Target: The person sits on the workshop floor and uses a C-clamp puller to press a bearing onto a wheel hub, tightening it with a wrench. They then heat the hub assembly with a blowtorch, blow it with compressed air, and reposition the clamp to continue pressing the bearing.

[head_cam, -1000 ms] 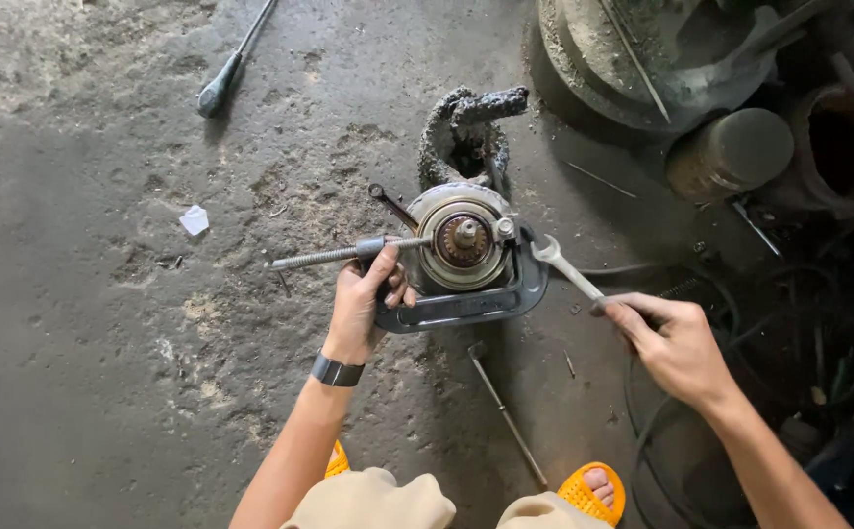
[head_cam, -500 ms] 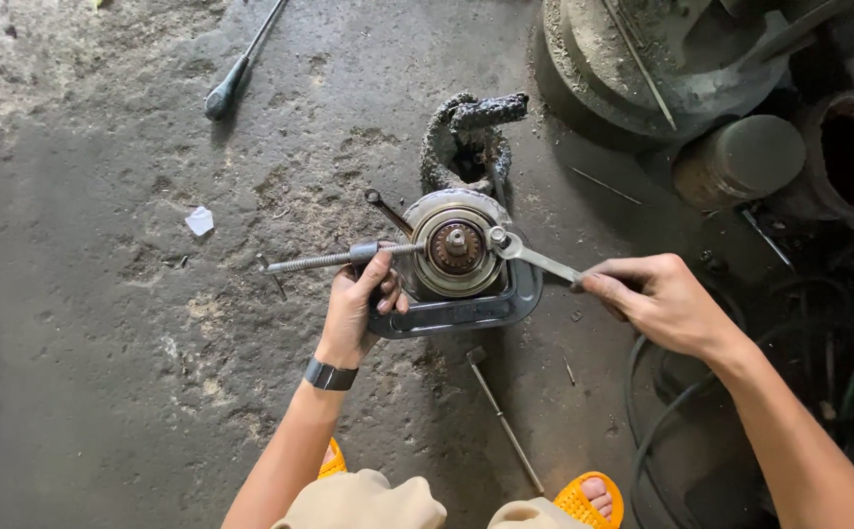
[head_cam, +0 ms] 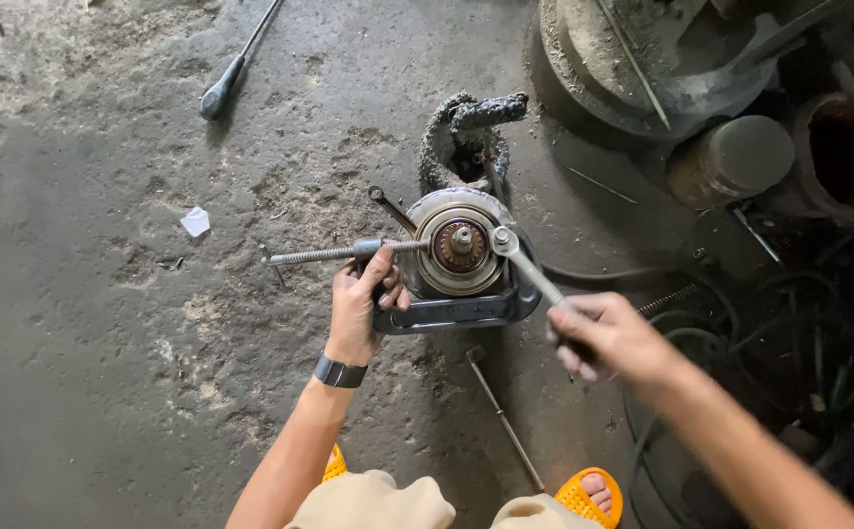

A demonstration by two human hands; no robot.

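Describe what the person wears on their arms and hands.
Both forearms are bare: no sleeves and no gloves show. The left hand has a dark band, like a watch or fitness band, around its wrist. The right hand wears nothing visible, with no rings evident.

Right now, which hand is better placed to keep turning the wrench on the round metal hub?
Right hand: it grips the silver wrench seated on the clamped hub. Left hand is occupied holding the blue-grey C-clamp.

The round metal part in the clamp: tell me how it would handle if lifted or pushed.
The round metal part looks like solid steel, so probably heavy for its size and rigid. Its greasy, rusty surface may be slippery. Freed from the C-clamp that the left hand steadies, its round shape could roll.
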